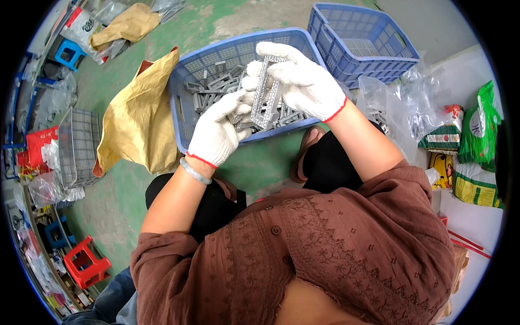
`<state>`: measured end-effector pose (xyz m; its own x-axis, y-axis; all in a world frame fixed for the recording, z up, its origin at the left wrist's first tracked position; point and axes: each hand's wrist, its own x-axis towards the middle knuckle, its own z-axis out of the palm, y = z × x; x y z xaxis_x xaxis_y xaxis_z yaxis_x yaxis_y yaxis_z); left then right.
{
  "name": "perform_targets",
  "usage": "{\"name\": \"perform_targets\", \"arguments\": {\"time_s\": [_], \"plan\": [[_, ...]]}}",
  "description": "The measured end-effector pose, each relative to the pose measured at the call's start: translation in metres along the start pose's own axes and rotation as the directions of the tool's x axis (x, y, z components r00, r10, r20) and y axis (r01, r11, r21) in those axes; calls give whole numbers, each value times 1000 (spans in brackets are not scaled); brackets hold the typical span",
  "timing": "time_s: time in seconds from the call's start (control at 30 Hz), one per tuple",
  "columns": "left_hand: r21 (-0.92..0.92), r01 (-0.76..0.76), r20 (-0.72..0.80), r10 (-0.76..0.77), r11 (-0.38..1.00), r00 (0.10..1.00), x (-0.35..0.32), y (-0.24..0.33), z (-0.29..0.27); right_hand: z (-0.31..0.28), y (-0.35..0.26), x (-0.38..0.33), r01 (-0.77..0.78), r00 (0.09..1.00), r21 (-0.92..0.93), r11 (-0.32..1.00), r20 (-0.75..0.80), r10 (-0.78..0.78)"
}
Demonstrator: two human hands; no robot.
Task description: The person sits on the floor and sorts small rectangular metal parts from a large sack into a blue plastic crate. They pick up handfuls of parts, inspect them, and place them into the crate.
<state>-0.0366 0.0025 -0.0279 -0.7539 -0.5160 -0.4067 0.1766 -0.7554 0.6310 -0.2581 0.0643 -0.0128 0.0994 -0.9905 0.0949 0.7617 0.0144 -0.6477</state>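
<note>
Between my two white-gloved hands is a grey rectangular frame part (261, 92), long and narrow with a perforated face, held tilted above a blue plastic crate (187, 65). My left hand (215, 130) closes on its lower left side, the fingertips partly behind it. Farther up, my right hand (306, 81) grips the part's upper right side, thumb and fingers around it. Several similar grey parts (216, 84) lie jumbled in the crate below, some of them hidden by my hands.
A yellow woven sack (138, 119) leans at the crate's left. Behind to the right stands another blue crate (363, 46). Clear plastic bags (403, 108) and coloured packages (479, 130) lie at the right. On the left are a wire basket (80, 146) and a red stool (86, 262).
</note>
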Motion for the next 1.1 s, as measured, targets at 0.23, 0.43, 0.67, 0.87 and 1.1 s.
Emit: {"name": "perform_targets", "arguments": {"time_s": [0.23, 0.43, 0.67, 0.87, 1.1], "plan": [[-12, -48, -15, 48, 999, 999, -2, -3, 10, 7, 0, 0, 5, 968, -146, 989, -247, -41], [44, -47, 14, 46, 998, 999, 1, -2, 10, 4, 3, 4, -73, 935, -240, 968, -354, -17], [257, -160, 32, 157, 953, 987, -5, -3, 19, 3, 5, 6, -76, 925, 2, 997, -373, 71], [384, -298, 27, 312, 874, 950, -3, 3, 19, 6, 1, 4, 13, 945, 86, 996, -326, 16], [469, -348, -13, 400, 812, 917, -4, 3, 12, 13, 3, 3, 21, 971, 99, 995, -239, 4]]}}
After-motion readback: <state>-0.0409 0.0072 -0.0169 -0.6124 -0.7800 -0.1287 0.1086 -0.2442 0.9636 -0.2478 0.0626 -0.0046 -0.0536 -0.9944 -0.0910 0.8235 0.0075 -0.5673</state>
